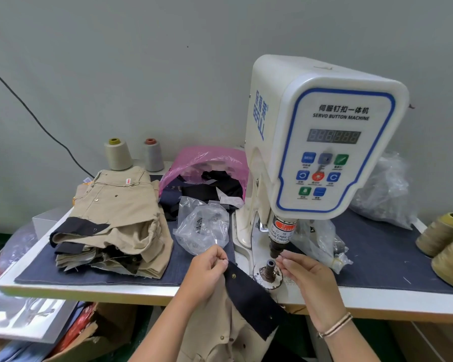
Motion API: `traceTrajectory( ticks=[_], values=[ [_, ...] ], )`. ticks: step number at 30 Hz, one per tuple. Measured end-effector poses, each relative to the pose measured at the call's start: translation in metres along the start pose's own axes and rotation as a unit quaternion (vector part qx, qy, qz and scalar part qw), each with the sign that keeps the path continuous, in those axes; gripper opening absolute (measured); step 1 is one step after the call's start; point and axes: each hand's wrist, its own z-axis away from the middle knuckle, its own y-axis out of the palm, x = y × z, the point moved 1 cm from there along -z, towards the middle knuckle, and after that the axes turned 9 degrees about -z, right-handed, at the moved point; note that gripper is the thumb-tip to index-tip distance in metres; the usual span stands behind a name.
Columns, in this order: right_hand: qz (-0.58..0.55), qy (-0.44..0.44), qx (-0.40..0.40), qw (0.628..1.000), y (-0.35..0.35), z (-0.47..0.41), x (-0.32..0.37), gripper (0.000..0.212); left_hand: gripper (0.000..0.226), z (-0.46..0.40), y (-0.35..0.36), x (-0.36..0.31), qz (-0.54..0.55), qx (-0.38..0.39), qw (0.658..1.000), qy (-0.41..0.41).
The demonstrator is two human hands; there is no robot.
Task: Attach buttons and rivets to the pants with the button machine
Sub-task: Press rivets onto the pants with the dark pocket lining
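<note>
I am pinching the dark flap (249, 293) of the pants (220, 333) at its top corner with my left hand (207, 273); the pants are hanging off the table (141, 291) edge, just left of the die (269, 269); my right hand (306, 275) is pinching something tiny beside the punch (277, 250), which I cannot identify; I am judging that the piece should seat squarely before the flap slides over, fingers staying clear.

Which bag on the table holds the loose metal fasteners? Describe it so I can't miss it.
Start at the white button machine. Just left of its base, on the dark blue mat, lies a crumpled clear plastic bag. Unlike the pink bag behind it, it is see-through, with small dark metal pieces inside.
</note>
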Motion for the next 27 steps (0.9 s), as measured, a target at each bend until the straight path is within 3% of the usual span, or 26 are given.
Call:
traceTrajectory(
  ticks=[3,7,11,13,27],
  values=[
    [0.167,-0.102,0.037,0.980,0.000,0.005,-0.006,0.032,0.026,0.000,0.000,0.000,0.000,0.000,1.000,0.002],
    [0.358,-0.208,0.102,0.905,-0.004,0.008,-0.012,0.035,0.024,0.001,0.000,0.000,-0.005,0.000,1.000,0.000],
    [0.495,-0.352,0.118,0.785,-0.006,0.004,-0.006,0.030,0.029,0.000,-0.001,0.001,-0.007,0.000,1.000,-0.003],
    [0.540,-0.381,0.129,0.739,-0.006,0.003,-0.003,0.031,0.030,0.000,0.000,0.000,-0.009,0.000,1.000,-0.003],
    [0.635,-0.361,0.180,0.659,-0.009,0.012,0.000,0.050,0.028,0.001,0.000,-0.002,-0.009,-0.005,1.000,-0.010]
  ],
)
